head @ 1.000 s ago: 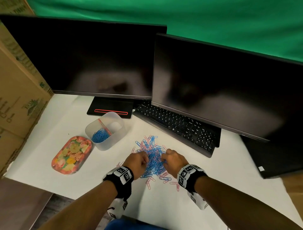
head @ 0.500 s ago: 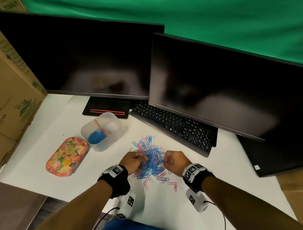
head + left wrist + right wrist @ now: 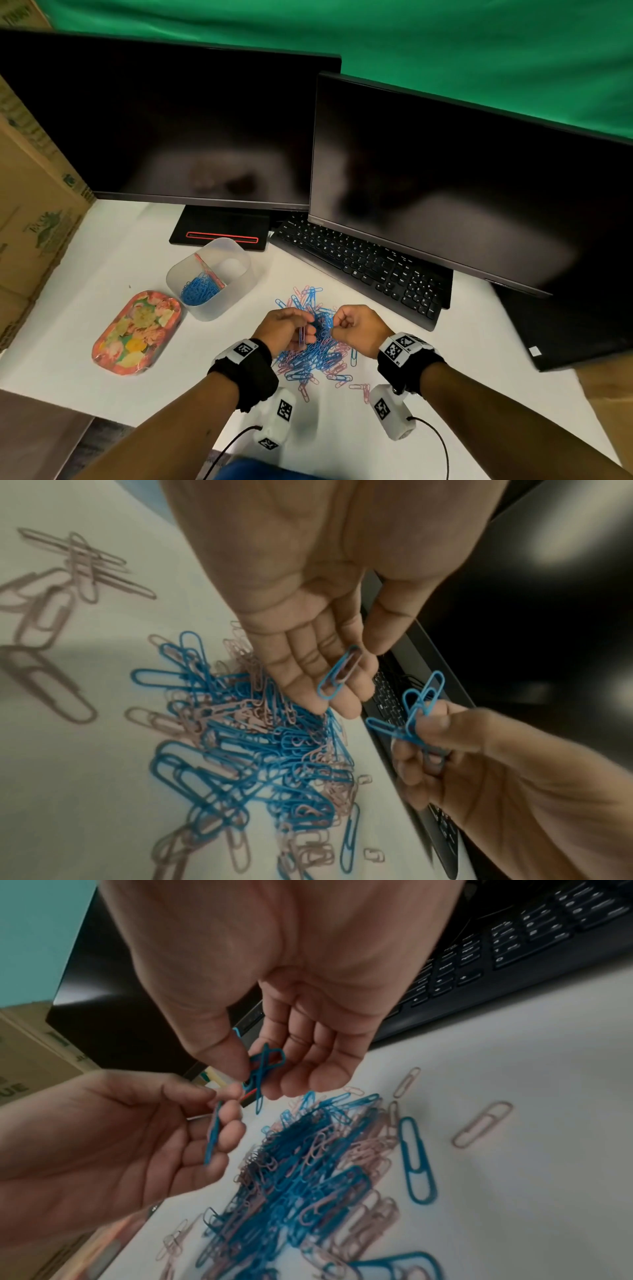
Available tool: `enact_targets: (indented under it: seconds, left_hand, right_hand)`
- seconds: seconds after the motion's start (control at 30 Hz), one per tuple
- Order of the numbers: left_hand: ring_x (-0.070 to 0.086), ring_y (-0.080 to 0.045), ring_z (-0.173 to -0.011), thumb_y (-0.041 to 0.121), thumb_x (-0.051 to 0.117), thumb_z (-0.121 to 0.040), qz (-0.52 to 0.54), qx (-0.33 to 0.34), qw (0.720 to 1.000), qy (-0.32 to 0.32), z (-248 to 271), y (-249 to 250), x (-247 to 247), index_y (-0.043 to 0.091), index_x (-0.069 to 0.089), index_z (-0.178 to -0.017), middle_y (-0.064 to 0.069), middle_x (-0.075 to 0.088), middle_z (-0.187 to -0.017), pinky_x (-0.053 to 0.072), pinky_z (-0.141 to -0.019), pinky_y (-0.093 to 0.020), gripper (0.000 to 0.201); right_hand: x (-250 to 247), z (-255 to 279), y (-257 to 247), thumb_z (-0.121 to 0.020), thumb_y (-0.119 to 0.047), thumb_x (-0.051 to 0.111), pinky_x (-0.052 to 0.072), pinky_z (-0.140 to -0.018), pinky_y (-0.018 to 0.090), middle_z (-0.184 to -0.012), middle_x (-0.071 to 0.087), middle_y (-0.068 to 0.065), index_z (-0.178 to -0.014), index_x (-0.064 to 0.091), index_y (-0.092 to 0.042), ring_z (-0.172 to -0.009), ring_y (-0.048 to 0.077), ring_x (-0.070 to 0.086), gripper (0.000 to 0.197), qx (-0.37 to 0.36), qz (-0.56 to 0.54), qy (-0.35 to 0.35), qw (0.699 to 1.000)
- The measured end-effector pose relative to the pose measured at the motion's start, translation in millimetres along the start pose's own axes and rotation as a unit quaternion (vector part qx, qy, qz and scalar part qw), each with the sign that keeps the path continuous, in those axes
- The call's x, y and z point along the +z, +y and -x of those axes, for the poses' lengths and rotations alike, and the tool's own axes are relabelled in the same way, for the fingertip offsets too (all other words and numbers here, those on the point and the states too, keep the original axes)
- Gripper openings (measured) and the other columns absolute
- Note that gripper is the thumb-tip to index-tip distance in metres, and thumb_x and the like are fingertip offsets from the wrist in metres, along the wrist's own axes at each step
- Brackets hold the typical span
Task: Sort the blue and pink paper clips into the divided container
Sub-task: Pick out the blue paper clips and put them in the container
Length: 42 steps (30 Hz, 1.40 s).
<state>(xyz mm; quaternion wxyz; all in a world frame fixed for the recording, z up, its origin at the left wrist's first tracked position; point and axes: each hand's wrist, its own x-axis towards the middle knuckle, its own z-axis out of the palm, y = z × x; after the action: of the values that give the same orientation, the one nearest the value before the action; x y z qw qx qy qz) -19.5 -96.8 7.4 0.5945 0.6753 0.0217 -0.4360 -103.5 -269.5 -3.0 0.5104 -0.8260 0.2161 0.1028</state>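
Picking step: your left hand (image 3: 308, 647) pinches one blue clip (image 3: 337, 673) and your right hand (image 3: 301, 1047) several above the mixed pile (image 3: 315, 346) mid-bench; next, carry them to the container (image 3: 239, 284) toward the bench's left rear.

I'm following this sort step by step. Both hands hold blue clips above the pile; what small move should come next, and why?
Probably carry them to the divided container and drop them in its near section. The left hand and right hand each pinch blue clips, and that section already holds blue ones.
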Motion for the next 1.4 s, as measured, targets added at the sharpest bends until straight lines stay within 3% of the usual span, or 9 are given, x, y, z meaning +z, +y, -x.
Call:
enact_targets:
  seconds: [0.23, 0.43, 0.57, 0.7, 0.83, 1.0, 1.1, 1.23, 1.4]
  left_hand:
    - [0.066, -0.026, -0.077, -0.006, 0.054, -0.091, -0.063, -0.011, 0.998, 0.007, 1, -2, -5, 0.004, 0.065, -0.098, -0.017, 0.063, -0.099, 0.058, -0.058, -0.032, 0.017]
    - [0.069, -0.029, -0.084, -0.030, 0.053, -0.070, -0.094, -0.019, 0.995, -0.032, -1, -3, -14, 0.014, 0.060, -0.108, -0.021, 0.058, -0.101, 0.055, -0.068, -0.033, 0.059]
    - [0.068, -0.026, -0.089, -0.019, 0.063, -0.071, -0.179, -0.001, 0.983, -0.043, -2, -1, -15, 0.020, 0.056, -0.107, -0.020, 0.066, -0.095, 0.054, -0.082, -0.041, 0.053]
    - [0.066, -0.020, -0.071, -0.014, 0.059, -0.076, -0.237, 0.019, 0.971, -0.031, 2, 5, -10, 0.021, 0.052, -0.108, -0.014, 0.069, -0.080, 0.054, -0.064, -0.028, 0.048]
    - [0.063, -0.021, -0.075, -0.005, 0.058, -0.076, -0.316, 0.043, 0.948, -0.003, 1, 7, -10, 0.030, 0.049, -0.114, -0.013, 0.071, -0.083, 0.052, -0.073, -0.029, 0.052]
    - [0.054, -0.022, -0.068, -0.010, 0.040, -0.082, -0.040, -0.006, 0.999, -0.012, 2, 14, -4, 0.009, 0.059, -0.109, -0.015, 0.061, -0.083, 0.048, -0.061, -0.031, 0.038]
    - [0.055, -0.023, -0.074, 0.021, 0.043, -0.094, 0.164, -0.041, 0.985, -0.011, 5, 20, 2, 0.008, 0.062, -0.102, -0.013, 0.061, -0.087, 0.046, -0.067, -0.033, 0.024]
    - [0.052, -0.018, -0.070, 0.056, 0.044, -0.093, 0.175, -0.057, 0.983, -0.002, 1, 19, -2, 0.013, 0.062, -0.098, -0.008, 0.059, -0.082, 0.041, -0.063, -0.029, 0.047]
    - [0.062, -0.018, -0.080, 0.047, 0.041, -0.097, 0.273, -0.066, 0.959, -0.036, 3, 15, -6, 0.012, 0.062, -0.105, -0.009, 0.065, -0.093, 0.054, -0.066, -0.030, 0.042]
  right_hand:
    - [4, -4, -2, -0.069, -0.015, 0.070, 0.045, -0.061, 0.030, -0.062, 0.059, -0.004, -0.065, 0.062, -0.022, -0.060, 0.013, 0.052, 0.012, 0.006, -0.009, -0.002, 1.000]
    - [4, -1, 2, -0.073, -0.009, 0.071, 0.044, -0.061, 0.029, -0.062, 0.058, -0.003, -0.064, 0.062, -0.022, -0.060, 0.014, 0.051, 0.018, 0.015, -0.009, 0.003, 1.000]
    - [4, 0, 1, -0.072, -0.010, 0.070, 0.046, -0.061, 0.029, -0.063, 0.060, -0.002, -0.066, 0.063, -0.021, -0.060, 0.013, 0.052, 0.015, 0.019, -0.005, 0.004, 1.000]
    - [3, -1, -3, -0.073, -0.010, 0.070, 0.046, -0.062, 0.028, -0.063, 0.059, -0.004, -0.066, 0.062, -0.021, -0.060, 0.013, 0.052, 0.016, 0.017, -0.006, 0.004, 1.000]
    - [3, -1, -9, -0.074, -0.008, 0.070, 0.047, -0.063, 0.028, -0.064, 0.059, -0.004, -0.066, 0.062, -0.022, -0.061, 0.013, 0.052, 0.018, 0.014, 0.000, -0.004, 1.000]
    - [7, -4, -27, -0.074, -0.009, 0.071, 0.047, -0.062, 0.028, -0.063, 0.061, -0.006, -0.068, 0.064, -0.021, -0.059, 0.010, 0.053, 0.016, 0.002, -0.005, -0.033, 0.999]
    - [15, -9, -47, -0.073, -0.016, 0.074, 0.048, -0.060, 0.029, -0.067, 0.066, -0.001, -0.066, 0.065, -0.021, -0.059, 0.011, 0.056, 0.012, -0.004, 0.021, -0.036, 0.999]
    - [20, -13, -71, -0.073, -0.016, 0.070, 0.049, -0.054, 0.031, -0.062, 0.065, -0.002, -0.064, 0.064, -0.022, -0.049, 0.009, 0.054, 0.012, 0.000, 0.034, -0.040, 0.999]
    - [26, -8, -92, -0.076, -0.010, 0.071, 0.058, -0.072, 0.031, -0.077, 0.069, 0.000, -0.089, 0.070, -0.018, -0.065, 0.010, 0.063, 0.015, -0.028, 0.069, -0.060, 0.995]
